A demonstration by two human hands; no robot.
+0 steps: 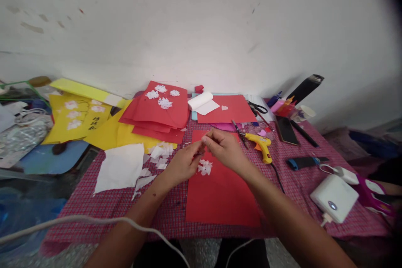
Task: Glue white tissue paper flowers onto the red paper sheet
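Observation:
My left hand [186, 161] and my right hand [221, 146] meet fingertip to fingertip over a red paper sheet [222, 199]. Both are closed in a pinch, and whatever lies between the fingers is too small or hidden to make out. Just below them, a cluster of crumpled white paper petals [205, 167] sits on the sheet. Left of my left hand lie small cut white paper pieces [161, 155] and a larger white tissue square [121, 167]. A yellow glue gun [262, 146] rests on the cloth to the right of my right hand.
Red sheets with white flowers [163, 111] are stacked at the back, beside a white paper roll [201, 101]. Yellow flower sheets [75, 117] lie left. On the right are a phone [287, 130], a black bottle [304, 88] and a white power bank [334, 198]. A white cable [94, 219] crosses in front.

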